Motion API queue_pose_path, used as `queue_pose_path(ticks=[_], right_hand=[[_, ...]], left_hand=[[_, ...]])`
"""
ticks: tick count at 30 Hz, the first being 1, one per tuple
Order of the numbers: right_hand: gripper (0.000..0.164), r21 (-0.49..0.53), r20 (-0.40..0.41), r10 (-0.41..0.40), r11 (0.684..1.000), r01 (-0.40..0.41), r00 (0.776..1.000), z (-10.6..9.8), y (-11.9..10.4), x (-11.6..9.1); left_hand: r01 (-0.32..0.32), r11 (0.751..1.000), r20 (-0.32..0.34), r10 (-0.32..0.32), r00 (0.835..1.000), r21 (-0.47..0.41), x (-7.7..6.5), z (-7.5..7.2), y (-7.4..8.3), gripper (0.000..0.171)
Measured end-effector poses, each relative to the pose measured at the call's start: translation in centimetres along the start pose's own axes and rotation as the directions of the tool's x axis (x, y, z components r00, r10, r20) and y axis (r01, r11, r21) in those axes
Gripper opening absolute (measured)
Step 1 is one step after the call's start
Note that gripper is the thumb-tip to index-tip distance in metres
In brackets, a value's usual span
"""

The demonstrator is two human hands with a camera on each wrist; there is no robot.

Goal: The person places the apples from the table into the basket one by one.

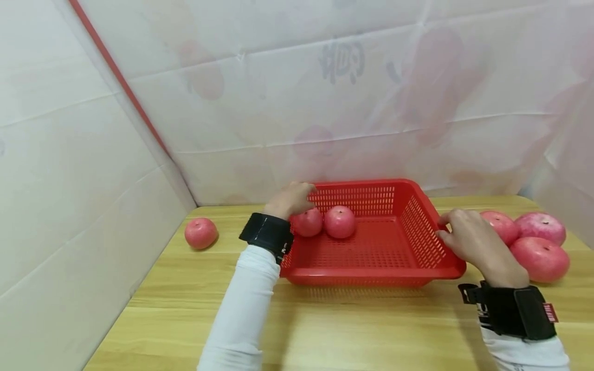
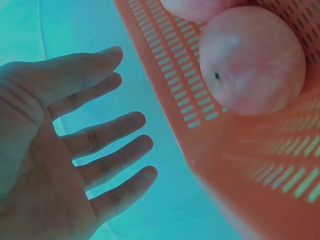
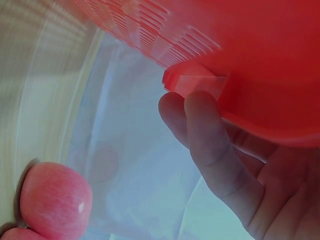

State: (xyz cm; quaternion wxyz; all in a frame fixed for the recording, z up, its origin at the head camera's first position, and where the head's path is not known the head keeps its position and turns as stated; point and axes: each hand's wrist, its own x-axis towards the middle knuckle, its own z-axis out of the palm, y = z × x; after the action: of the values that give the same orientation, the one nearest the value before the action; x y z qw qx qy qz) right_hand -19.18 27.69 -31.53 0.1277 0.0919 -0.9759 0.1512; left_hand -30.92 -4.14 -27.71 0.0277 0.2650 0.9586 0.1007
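Basket (image 1: 371, 275): left hand (image 1: 289, 200) released; right hand (image 1: 478, 245) at rim (image 1: 428, 208), grasp unclear; wristband tag (image 1: 550, 313) illegible.

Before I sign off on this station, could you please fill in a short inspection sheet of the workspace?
Surface: wood-grain table.
Job's things: red basket holding two apples; one apple on the table to its left, three apples to its right.
Clutter: nothing seen.
Hands: left hand open at the basket's left end; right hand at its right rim, grip unclear.
Cables: nothing seen.
Surroundings: printed sheeting, red strip at left.
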Motion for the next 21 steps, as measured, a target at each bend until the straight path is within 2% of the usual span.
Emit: queue_pose_path(ticks=[11,17,21], right_hand=[[0.015,0.021,0.021,0.011,1.0,-0.011,1.0,-0.1,0.0,0.0],[0.014,-0.007,-0.013,-0.014,1.0,0.014,1.0,-0.2,0.2,0.0],[0.013,-0.008,-0.016,-0.024,1.0,0.024,1.0,0.0,0.1,0.1]], left_hand=[[0.021,0.999,-0.045,-0.022,0.999,-0.027,-0.7,-0.1,-2.0,0.039],[0.045,0.997,-0.061,-0.048,0.997,-0.06,-1.1,-0.5,-2.7,0.041],[0.049,0.998,-0.066,-0.052,0.996,-0.051,-1.6,-0.8,-3.3,0.043]])
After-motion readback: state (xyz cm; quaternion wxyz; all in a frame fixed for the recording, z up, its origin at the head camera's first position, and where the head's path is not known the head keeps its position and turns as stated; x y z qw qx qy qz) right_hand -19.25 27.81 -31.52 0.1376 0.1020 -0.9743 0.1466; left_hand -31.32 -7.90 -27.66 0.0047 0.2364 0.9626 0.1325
